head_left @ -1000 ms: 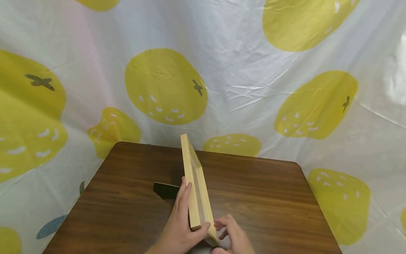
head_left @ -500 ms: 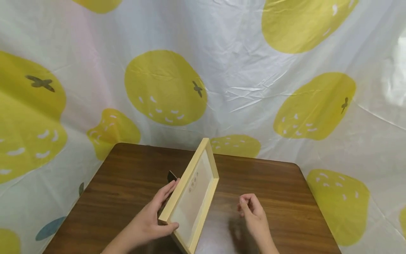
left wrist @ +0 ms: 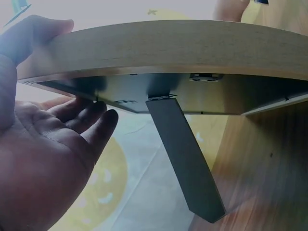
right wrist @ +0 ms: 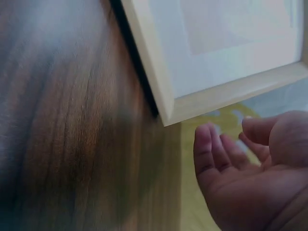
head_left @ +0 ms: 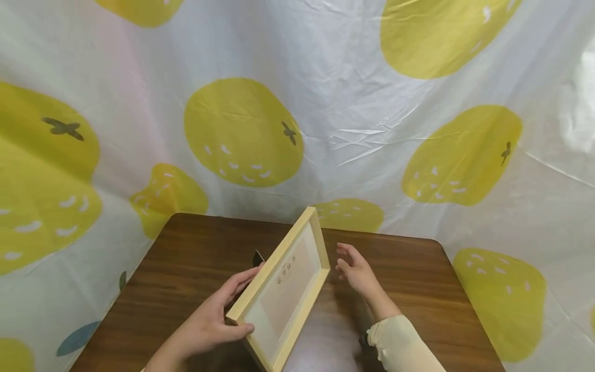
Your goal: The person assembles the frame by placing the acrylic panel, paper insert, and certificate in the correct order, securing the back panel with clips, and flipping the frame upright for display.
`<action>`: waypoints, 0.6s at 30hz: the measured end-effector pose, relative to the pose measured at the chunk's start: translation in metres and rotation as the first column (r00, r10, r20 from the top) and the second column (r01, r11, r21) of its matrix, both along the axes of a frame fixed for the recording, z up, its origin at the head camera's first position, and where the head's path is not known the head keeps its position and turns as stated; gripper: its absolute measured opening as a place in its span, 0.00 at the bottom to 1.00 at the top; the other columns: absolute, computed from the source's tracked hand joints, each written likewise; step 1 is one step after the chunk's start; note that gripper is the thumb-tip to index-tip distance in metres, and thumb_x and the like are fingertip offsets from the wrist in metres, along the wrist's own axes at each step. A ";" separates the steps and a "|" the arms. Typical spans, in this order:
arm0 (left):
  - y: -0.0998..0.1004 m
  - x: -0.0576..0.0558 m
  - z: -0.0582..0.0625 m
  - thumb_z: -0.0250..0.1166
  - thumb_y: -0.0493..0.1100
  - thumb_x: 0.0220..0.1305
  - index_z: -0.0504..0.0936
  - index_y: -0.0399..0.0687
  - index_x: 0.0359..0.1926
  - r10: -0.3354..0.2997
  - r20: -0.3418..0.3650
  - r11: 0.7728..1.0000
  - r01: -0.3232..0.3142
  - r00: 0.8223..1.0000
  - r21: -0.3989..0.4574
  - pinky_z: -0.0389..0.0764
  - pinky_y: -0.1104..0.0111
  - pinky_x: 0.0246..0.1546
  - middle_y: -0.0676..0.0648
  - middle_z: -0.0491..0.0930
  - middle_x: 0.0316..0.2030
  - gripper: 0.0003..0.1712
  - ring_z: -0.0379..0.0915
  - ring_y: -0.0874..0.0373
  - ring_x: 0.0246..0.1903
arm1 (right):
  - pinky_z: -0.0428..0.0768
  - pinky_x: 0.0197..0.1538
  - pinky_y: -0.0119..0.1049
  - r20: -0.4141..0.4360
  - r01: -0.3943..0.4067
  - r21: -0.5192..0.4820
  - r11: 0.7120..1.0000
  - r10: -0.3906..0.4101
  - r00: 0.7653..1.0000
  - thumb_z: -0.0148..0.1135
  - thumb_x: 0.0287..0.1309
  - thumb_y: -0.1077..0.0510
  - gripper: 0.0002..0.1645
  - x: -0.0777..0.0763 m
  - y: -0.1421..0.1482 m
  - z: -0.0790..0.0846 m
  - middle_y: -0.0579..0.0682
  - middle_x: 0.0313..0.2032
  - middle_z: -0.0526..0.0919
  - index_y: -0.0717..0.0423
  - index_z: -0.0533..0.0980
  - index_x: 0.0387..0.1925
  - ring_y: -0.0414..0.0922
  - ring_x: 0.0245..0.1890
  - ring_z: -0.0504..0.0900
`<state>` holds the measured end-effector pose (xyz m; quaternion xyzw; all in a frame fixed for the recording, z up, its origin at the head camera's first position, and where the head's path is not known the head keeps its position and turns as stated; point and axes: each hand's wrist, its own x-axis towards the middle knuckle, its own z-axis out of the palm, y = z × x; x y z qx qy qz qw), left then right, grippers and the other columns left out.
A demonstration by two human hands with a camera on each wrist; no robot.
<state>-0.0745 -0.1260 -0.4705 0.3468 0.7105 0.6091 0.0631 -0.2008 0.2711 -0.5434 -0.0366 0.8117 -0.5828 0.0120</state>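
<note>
A light wooden picture frame (head_left: 281, 294) stands tilted over the table, its white-matted front turned to the right. My left hand (head_left: 211, 320) grips its left side, the thumb on the front edge and the fingers behind. In the left wrist view, a dark easel leg (left wrist: 185, 159) sticks out from the frame's back, with a small metal hanger (left wrist: 206, 77) near it. Off the frame's right side, my right hand (head_left: 358, 271) holds nothing, its fingers loosely bent. The right wrist view has this hand close to a frame corner (right wrist: 168, 113), apart from it.
The brown wood-grain table (head_left: 418, 289) spreads beneath both hands. Behind and around it hangs a white curtain (head_left: 353, 103) printed with yellow fruit. A cream sleeve (head_left: 402, 343) covers the right forearm.
The frame has turned from nearly edge-on, so its front now shows. My right hand has left the frame's lower edge, swung right, then moved up towards its far right corner.
</note>
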 end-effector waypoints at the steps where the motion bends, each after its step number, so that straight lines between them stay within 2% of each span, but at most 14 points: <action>1: 0.000 -0.001 0.000 0.76 0.31 0.64 0.56 0.54 0.87 -0.001 0.000 1.000 0.001 1.000 -0.005 0.80 0.70 0.62 0.44 0.58 0.86 0.57 0.67 0.63 0.75 | 0.87 0.45 0.44 0.003 -0.021 0.009 1.000 0.021 1.000 0.54 0.82 0.66 0.30 -0.004 0.000 -0.002 0.67 0.75 0.71 0.55 0.67 0.79 0.57 0.52 0.84; 3: 0.000 -0.001 0.000 0.76 0.32 0.64 0.57 0.55 0.86 -0.013 0.027 1.000 0.013 1.000 -0.010 0.85 0.67 0.58 0.45 0.56 0.86 0.56 0.68 0.64 0.74 | 0.86 0.46 0.45 0.021 -0.051 0.022 0.998 0.050 0.999 0.53 0.83 0.66 0.30 -0.010 0.001 -0.007 0.65 0.76 0.70 0.55 0.67 0.80 0.59 0.55 0.83; 6: -0.002 -0.001 0.001 0.77 0.33 0.63 0.59 0.57 0.86 -0.005 0.044 0.999 0.006 0.999 -0.039 0.85 0.67 0.57 0.48 0.55 0.87 0.56 0.67 0.65 0.75 | 0.83 0.46 0.43 0.045 -0.069 0.027 0.997 0.067 0.997 0.52 0.83 0.64 0.28 -0.016 0.000 -0.013 0.62 0.75 0.73 0.54 0.69 0.79 0.61 0.56 0.83; 11: -0.003 -0.006 -0.001 0.77 0.32 0.62 0.58 0.54 0.86 -0.027 0.038 0.999 0.028 0.999 -0.022 0.87 0.64 0.54 0.48 0.54 0.87 0.57 0.71 0.62 0.69 | 0.79 0.46 0.40 0.057 -0.079 0.006 0.997 0.078 0.995 0.53 0.83 0.62 0.25 -0.022 -0.002 -0.018 0.59 0.70 0.80 0.52 0.75 0.75 0.56 0.54 0.84; 15: -0.003 -0.010 0.000 0.75 0.30 0.63 0.56 0.52 0.86 -0.065 0.072 0.998 0.064 0.995 0.023 0.92 0.56 0.44 0.46 0.53 0.88 0.57 0.74 0.59 0.64 | 0.80 0.46 0.40 0.045 -0.070 -0.014 0.997 0.071 0.996 0.52 0.83 0.64 0.21 -0.023 -0.004 -0.022 0.63 0.57 0.86 0.58 0.78 0.70 0.53 0.49 0.84; 18: -0.004 -0.013 0.001 0.75 0.29 0.62 0.57 0.52 0.86 -0.074 0.088 0.997 0.072 0.993 0.034 0.92 0.54 0.41 0.45 0.54 0.87 0.57 0.76 0.58 0.62 | 0.81 0.46 0.40 0.038 -0.043 -0.045 0.998 0.045 0.998 0.51 0.83 0.66 0.17 -0.021 -0.003 -0.025 0.65 0.46 0.85 0.63 0.79 0.63 0.52 0.43 0.83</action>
